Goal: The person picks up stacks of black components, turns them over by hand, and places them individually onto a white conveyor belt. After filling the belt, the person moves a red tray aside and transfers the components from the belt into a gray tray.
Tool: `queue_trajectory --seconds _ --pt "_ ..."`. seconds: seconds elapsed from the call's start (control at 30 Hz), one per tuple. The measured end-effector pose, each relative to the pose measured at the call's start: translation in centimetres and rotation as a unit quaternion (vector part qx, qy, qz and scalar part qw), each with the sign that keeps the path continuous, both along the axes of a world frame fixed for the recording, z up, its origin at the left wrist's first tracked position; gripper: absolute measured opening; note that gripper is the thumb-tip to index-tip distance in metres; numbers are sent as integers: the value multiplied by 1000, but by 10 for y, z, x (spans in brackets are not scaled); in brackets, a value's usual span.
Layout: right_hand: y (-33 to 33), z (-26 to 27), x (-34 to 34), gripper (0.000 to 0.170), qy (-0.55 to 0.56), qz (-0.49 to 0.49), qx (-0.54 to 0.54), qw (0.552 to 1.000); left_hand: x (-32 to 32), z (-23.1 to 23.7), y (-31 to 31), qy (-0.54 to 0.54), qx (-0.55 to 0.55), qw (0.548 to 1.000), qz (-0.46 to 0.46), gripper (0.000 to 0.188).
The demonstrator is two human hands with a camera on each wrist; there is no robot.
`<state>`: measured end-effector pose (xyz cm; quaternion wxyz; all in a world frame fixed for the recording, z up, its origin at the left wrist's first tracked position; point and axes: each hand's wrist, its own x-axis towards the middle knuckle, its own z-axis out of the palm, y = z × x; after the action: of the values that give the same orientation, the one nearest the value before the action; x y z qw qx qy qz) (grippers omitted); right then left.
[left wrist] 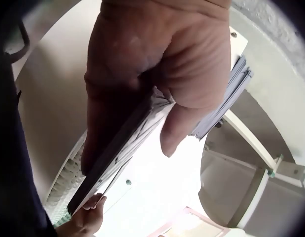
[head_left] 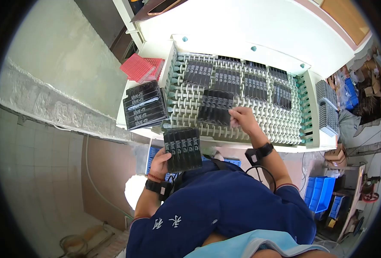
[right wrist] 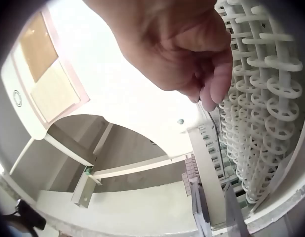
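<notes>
My left hand grips the edge of a stack of black printed panels, in front of the roller conveyor. In the left wrist view the panel stack shows edge-on between thumb and fingers. Over the rollers, my right hand pinches one black panel by its right edge. The right wrist view shows that panel as a thin dark edge beneath the curled fingers. Further back, several black panels with white markings lie in a row on the rollers.
Left of the rollers, a pile of black panels sits on the machine's ledge, with red ridged sheets behind it. Grey panel stacks stand at the right end. A white machine cover rises behind; blue bins stand lower right.
</notes>
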<state>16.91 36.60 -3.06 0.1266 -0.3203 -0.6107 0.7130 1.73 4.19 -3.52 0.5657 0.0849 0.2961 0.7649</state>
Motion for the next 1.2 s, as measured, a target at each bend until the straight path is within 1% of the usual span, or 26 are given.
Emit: queue_trajectory --seconds 0.07,0.17,0.27,0.3,0.37,0.43,0.47,0.5,0.57,0.6,0.67,0.7,0.73,0.77,0.83,0.9,0.97,1.03,1.1,1.13,1.17,1.2 --pt "-16 6 -28 22 -5 13 -2 1000 -1 -3 -6 -19 26 999 -19 48" --pt "-30 -17 -67 21 -11 33 -28 999 -4 -9 -10 -30 35 998 -33 49" --pt "-28 -20 -67 22 -57 24 30 998 -7 -8 -10 -25 19 999 -27 47" --pt "-24 -13 -62 22 -63 11 40 997 -7 -8 -9 -24 13 999 -20 45" --pt "-15 3 -37 22 -81 -17 54 995 -7 -6 -10 -2 -16 1000 -15 42" --pt "-2 5 -10 24 -74 -35 77 994 -8 -1 -3 16 -40 999 -19 39" --pt "11 -6 4 26 -96 -24 113 989 -8 3 2 23 -51 998 -23 38" --pt "15 -2 14 26 -135 -21 190 972 -8 6 7 31 -62 997 -26 37" --pt "16 5 32 28 -211 -16 336 918 -6 7 19 44 -85 995 -31 36" --pt "12 -3 38 34 -157 -59 379 910 -5 8 27 51 -96 993 -34 35" --pt "-6 -1 39 37 -137 -36 367 920 -2 6 44 76 -107 990 -42 34" --pt "-25 15 35 40 -123 9 233 965 -2 4 52 89 -112 988 -49 33" --pt "-37 4 33 36 -72 60 140 986 -2 -3 60 88 -106 988 -64 31" --pt "-53 10 31 29 -61 95 85 990 -1 -7 67 89 -98 988 -75 31" --pt "-57 7 35 23 -45 79 -3 996 1 -7 80 92 -82 988 -91 32" --pt "-35 10 52 22 -30 2 -5 1000 4 -5 84 92 -79 989 -82 33" --pt "1 6 77 22 -31 -51 25 998 5 -5 82 88 -75 991 -73 34" --pt "36 -1 102 21 -37 -135 47 989 5 -5 81 73 -74 992 -72 34" --pt "63 -11 116 20 -50 -183 69 979 7 -4 77 50 -60 994 -70 33" --pt "74 -15 120 20 -108 -178 148 967 8 -2 76 36 -45 996 -66 33" --pt "84 -18 126 21 -164 -171 226 945 9 -1 75 22 -30 997 -61 34" --pt "92 -16 134 20 -168 -187 231 940 10 2 73 19 -10 998 -62 38"
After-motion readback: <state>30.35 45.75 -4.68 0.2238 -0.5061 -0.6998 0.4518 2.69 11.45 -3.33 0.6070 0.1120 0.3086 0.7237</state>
